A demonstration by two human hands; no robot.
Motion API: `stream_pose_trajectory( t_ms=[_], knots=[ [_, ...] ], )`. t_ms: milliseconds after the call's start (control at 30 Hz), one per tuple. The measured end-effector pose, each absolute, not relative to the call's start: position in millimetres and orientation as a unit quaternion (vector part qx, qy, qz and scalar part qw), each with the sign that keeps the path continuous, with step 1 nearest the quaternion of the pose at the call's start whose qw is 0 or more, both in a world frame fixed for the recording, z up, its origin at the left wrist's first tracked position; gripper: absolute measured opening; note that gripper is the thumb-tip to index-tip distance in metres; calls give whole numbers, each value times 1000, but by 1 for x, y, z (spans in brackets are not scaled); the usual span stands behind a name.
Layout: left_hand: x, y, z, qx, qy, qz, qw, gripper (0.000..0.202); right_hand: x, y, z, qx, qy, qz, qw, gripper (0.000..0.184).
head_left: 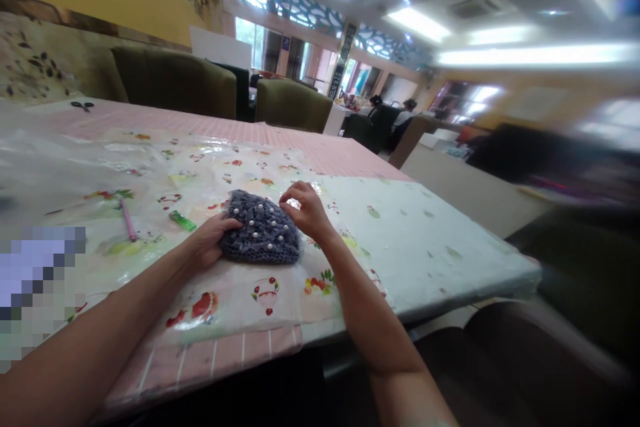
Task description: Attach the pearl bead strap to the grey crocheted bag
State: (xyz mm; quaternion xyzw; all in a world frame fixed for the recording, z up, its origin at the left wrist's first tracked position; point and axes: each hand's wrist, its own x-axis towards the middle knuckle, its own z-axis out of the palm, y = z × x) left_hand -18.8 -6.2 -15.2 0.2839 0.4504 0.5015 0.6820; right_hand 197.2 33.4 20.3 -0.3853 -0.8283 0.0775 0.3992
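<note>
Because the tabletop point(430, 233) wears a glossy, fruit-printed plastic sheet point(267, 320) that looks slick and wrinkled, whatever lies on it could slide under a sideways tug. The sheet stops short of the near edge, where pink striped cloth point(215, 353) shows, and a sleeve or forearm dragging there could ruck both layers.

The dome-shaped, dark blue-grey crocheted piece point(260, 240) lies nearer the near edge than the far one, well in from the right edge. The left hand point(211, 238) grips its left end, thumb on top; a slack grip would likely let it twist. The right hand point(306, 209) hovers at its upper right rim with thumb and forefinger brought together; whether they pinch a thread or anything else I cannot tell. Too hard a pull there could pucker the stitches.

Black-handled scissors point(83, 106) lie towards the far left corner, out of easy reach. The slim pink stick point(128, 220) could roll if bumped, and the small green object point(183, 220) beside the left wrist could be swept aside. Round white beads point(273, 209) stud the crochet; rough handling might snag or loosen one.
</note>
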Motion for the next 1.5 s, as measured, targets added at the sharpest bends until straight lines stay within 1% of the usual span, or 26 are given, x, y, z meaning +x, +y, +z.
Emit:
stream_pose_trajectory(
  t_ms=[133, 233, 467, 733, 967, 1067, 1333, 1500],
  knots=[
    [-19, -5, -17, 292, 450, 505, 676, 39, 192, 31, 16, -395, -842, 67, 361, 7],
    [-19, -5, -17, 300, 449, 509, 670, 38, 190, 35, 10, -410, -840, 59, 350, 3],
    [-18, -6, -16, 300, 449, 510, 669, 39, 185, 42, -2, -417, -837, 52, 351, 6],
    [-17, -6, -15, 309, 451, 509, 665, 40, 184, 43, -3, -428, -829, 82, 350, 7],
    [-17, -7, -15, 307, 446, 510, 669, 48, 180, 44, -6, -435, -829, 72, 344, 11],
    [-16, -8, -14, 306, 444, 511, 669, 51, 179, 43, -7, -436, -830, 62, 341, 8],
    [-16, -7, -14, 299, 461, 511, 661, 44, 189, 49, -4, -436, -825, 89, 348, 9],
    [-17, -6, -15, 294, 466, 510, 661, 42, 196, 52, -4, -425, -835, 95, 335, 8]
  ],
)
